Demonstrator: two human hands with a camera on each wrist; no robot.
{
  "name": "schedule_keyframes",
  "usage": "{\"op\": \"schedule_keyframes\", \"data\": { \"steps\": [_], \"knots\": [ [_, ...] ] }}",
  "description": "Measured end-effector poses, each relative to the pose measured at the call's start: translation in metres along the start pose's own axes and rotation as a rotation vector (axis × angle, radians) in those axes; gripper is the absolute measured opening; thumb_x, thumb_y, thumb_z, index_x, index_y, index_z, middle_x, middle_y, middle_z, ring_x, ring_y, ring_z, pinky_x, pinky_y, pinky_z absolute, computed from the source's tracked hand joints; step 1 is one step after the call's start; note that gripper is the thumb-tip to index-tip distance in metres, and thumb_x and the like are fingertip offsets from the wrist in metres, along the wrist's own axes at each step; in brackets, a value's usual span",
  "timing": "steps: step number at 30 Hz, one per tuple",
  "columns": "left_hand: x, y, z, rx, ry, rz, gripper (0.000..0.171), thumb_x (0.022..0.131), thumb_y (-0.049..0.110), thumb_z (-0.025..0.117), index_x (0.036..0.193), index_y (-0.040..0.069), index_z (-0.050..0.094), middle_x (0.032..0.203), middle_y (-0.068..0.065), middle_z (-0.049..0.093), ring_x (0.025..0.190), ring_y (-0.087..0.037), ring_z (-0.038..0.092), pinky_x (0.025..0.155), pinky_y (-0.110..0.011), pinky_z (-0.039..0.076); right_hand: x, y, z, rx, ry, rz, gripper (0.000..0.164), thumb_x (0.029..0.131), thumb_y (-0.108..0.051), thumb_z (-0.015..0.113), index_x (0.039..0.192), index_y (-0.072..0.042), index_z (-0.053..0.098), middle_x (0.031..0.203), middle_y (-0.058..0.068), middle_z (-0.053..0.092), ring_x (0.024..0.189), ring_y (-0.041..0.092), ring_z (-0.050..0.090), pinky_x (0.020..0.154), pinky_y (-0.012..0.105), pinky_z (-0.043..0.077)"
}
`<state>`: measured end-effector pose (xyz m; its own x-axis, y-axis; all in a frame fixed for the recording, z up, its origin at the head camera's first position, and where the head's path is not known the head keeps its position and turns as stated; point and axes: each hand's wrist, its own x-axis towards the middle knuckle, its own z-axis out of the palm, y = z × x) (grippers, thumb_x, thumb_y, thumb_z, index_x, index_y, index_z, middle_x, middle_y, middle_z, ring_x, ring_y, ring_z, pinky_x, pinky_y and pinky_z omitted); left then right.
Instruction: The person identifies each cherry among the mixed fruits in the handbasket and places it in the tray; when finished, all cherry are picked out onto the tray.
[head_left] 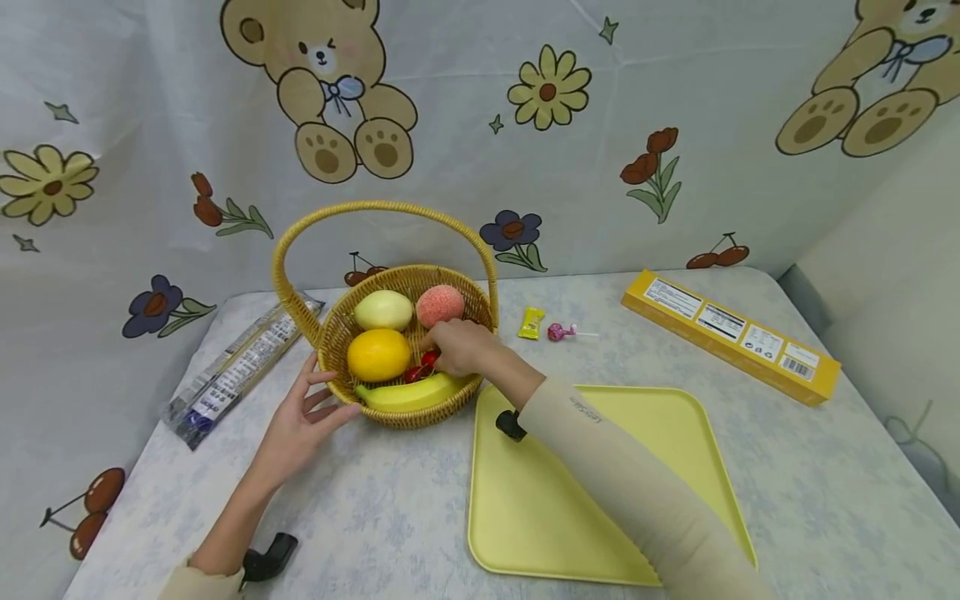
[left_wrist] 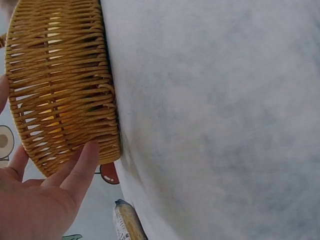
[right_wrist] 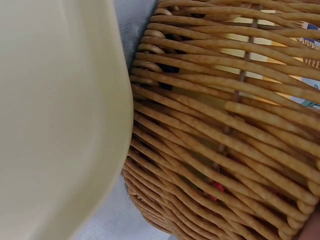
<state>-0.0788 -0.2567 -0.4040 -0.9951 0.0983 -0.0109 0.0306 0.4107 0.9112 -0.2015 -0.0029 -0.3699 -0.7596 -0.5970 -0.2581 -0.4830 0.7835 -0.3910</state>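
A round wicker basket with a tall handle holds play fruit: a banana, an orange-yellow fruit, a pale green-yellow fruit, a pink rough-skinned fruit and red cherries. My left hand touches the basket's left side, its fingers spread along the weave in the left wrist view. Inside the basket, my right hand reaches down beside the cherries; its fingertips are mostly hidden, so I cannot see whether it pinches them. The right wrist view shows only the basket's outer weave.
Under my right forearm lies a yellow tray, beside the basket. Behind it are a yellow-wrapped candy and a lollipop. A long yellow box lies at right, a silvery plastic package at left.
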Motion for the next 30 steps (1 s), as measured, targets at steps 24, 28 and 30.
{"op": "schedule_keyframes", "data": {
  "steps": [24, 28, 30],
  "knots": [
    [0.003, 0.0, -0.001, 0.016, 0.014, -0.01, 0.082, 0.091, 0.022, 0.075, 0.153, 0.002, 0.025, 0.161, -0.014, 0.016, 0.129, -0.04, 0.047, 0.093, -0.026, 0.052, -0.049, 0.017, -0.005, 0.177, 0.342, -0.248, 0.027, 0.096, -0.016, 0.068, 0.121, -0.006, 0.069, 0.117, 0.005, 0.068, 0.104, 0.021, 0.062, 0.093, 0.033, 0.051],
    [0.001, 0.003, -0.001, 0.008, 0.012, -0.015, 0.07, 0.091, 0.02, 0.074, 0.144, -0.002, 0.035, 0.163, -0.009, 0.008, 0.13, -0.041, 0.046, 0.093, -0.025, 0.052, -0.072, 0.022, -0.007, 0.213, 0.386, -0.292, 0.026, 0.095, -0.015, 0.068, 0.119, -0.005, 0.069, 0.109, 0.005, 0.069, 0.087, 0.018, 0.058, 0.076, 0.029, 0.051],
    [0.0, 0.005, -0.001, 0.005, 0.014, -0.014, 0.068, 0.091, 0.02, 0.074, 0.143, -0.002, 0.037, 0.163, -0.008, 0.006, 0.131, -0.041, 0.045, 0.093, -0.024, 0.052, -0.083, 0.025, -0.006, 0.229, 0.4, -0.313, 0.026, 0.095, -0.015, 0.068, 0.119, -0.005, 0.069, 0.106, 0.004, 0.069, 0.08, 0.015, 0.055, 0.069, 0.027, 0.049]
  ]
}}
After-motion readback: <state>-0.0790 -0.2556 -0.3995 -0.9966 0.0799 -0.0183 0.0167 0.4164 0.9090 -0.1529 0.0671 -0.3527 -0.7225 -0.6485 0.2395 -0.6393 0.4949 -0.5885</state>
